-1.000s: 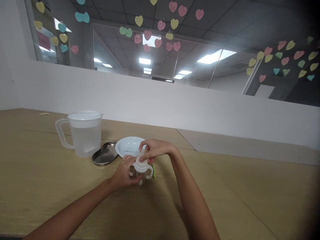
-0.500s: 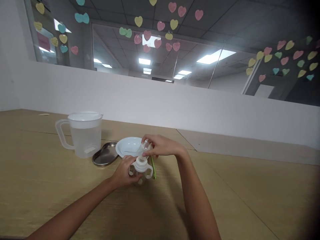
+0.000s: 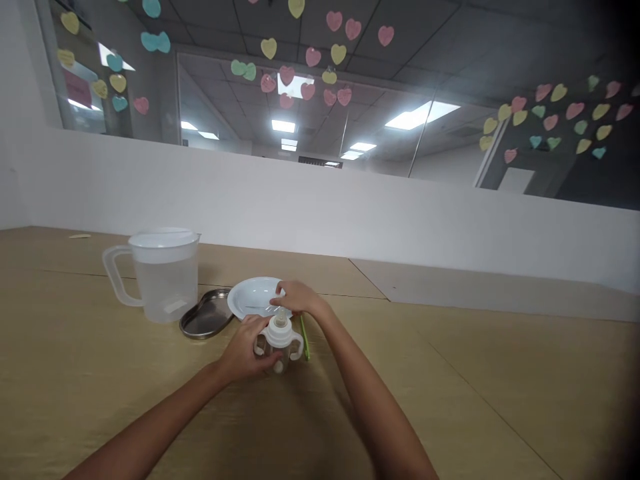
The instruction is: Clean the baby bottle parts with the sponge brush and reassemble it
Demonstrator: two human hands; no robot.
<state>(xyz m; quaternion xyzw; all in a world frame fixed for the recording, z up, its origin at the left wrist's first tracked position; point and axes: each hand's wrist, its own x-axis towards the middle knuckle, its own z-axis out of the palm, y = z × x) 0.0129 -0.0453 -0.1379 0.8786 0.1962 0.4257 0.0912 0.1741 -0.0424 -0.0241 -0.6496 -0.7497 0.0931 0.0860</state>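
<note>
A baby bottle (image 3: 279, 337) stands on the table, with a white collar, two white side handles and a clear teat uncovered on top. My left hand (image 3: 246, 350) is closed around its left side, the thumb across the front. Behind the bottle, my right hand (image 3: 296, 297) is over the right rim of a white bowl (image 3: 245, 293), fingers curled. At its fingertips is the clear bottle cap, faint against the bowl and partly hidden by the hand. A green stick-like thing (image 3: 305, 340) lies right of the bottle, its far end hidden under my right hand.
A clear plastic jug (image 3: 167, 280) with a lid and a left-hand handle stands at the back left, with liquid in it. Between jug and bowl lies a kidney-shaped metal tray (image 3: 207, 317). A white wall (image 3: 320, 213) below windows closes off the table's back.
My right hand has lifted the clear cap away from above the bottle's teat and moved it back and left to the bowl. My left hand still holds the bottle.
</note>
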